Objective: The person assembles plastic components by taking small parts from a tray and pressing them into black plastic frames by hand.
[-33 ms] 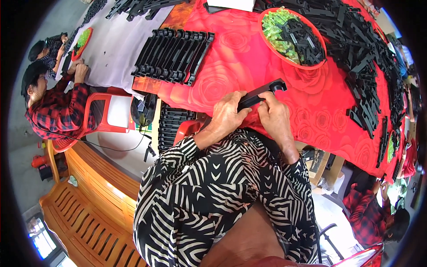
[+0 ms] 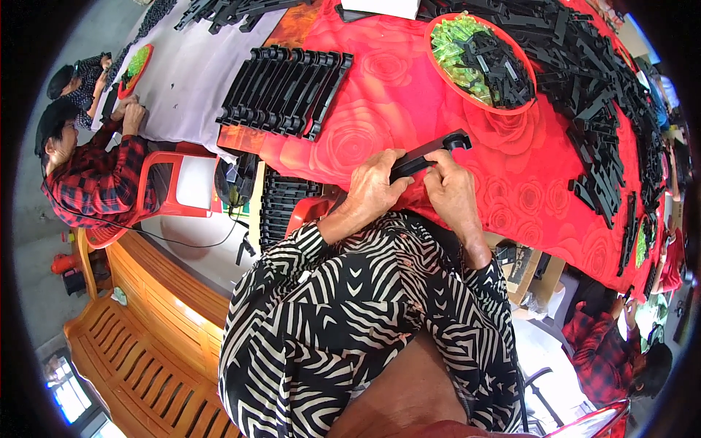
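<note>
A long black plastic part (image 2: 421,157) with a hooked, rounded far end is held between my two hands, near the front edge of the red cloth. My left hand (image 2: 372,182) grips its near-left end, thumb and fingers closed around it. Toward the hooked end, my right hand (image 2: 450,191) is closed on the part with bent fingers pressed to it. Whether a smaller piece sits under the right fingertips is hidden. Beyond my left hand lies a neat row of similar black plastic parts (image 2: 285,91), side by side on the cloth.
An orange-rimmed basket (image 2: 431,73) holds green translucent pieces and small black pieces. Loose black parts (image 2: 584,80) heap along the far right of the red-covered table (image 2: 511,160). Left of me are stacked black parts (image 2: 285,201), a red chair (image 2: 175,179), a wooden bench (image 2: 146,321) and a seated co-worker (image 2: 102,171).
</note>
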A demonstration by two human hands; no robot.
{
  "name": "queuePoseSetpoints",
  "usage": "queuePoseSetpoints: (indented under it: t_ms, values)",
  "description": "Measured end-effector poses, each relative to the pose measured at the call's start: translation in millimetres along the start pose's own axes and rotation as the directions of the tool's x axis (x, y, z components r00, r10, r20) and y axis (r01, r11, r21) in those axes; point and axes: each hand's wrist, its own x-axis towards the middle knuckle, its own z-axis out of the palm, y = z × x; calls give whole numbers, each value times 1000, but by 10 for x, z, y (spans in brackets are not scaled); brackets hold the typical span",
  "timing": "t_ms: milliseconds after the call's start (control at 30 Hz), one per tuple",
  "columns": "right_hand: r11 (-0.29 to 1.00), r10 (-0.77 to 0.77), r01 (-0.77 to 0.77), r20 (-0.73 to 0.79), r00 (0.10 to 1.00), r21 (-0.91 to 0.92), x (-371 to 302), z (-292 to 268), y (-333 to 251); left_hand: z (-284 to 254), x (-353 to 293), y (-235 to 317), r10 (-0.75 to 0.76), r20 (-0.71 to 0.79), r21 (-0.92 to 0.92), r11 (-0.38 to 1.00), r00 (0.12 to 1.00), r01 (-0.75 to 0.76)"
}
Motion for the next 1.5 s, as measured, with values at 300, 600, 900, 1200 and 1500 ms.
queuePoseSetpoints:
  t_ms: [300, 600, 900, 1200, 1500]
  values:
    - [906, 86, -90, 29, 996, 414, -1, 142, 162, 34, 0, -85, -55, 85, -182, 981, 995, 70]
    - [946, -76, 100, -90, 993, 307, -4, 132, 44, -61, 110, -108, -65, -19, 165, 984, 998, 68]
    - [979, -76, 75, 0, 997, 188, -66, 248, 222, -356, 544, -554, 274, -342, 670, 741, 899, 29]
    - [982, -92, 91, -3, 996, 164, -119, 290, 327, -417, 695, -789, 195, -391, 782, 586, 899, 213]
    - [982, -111, 115, -31, 993, 148, -86, 291, 335, -497, 762, -905, 242, -423, 798, 556, 873, 233]
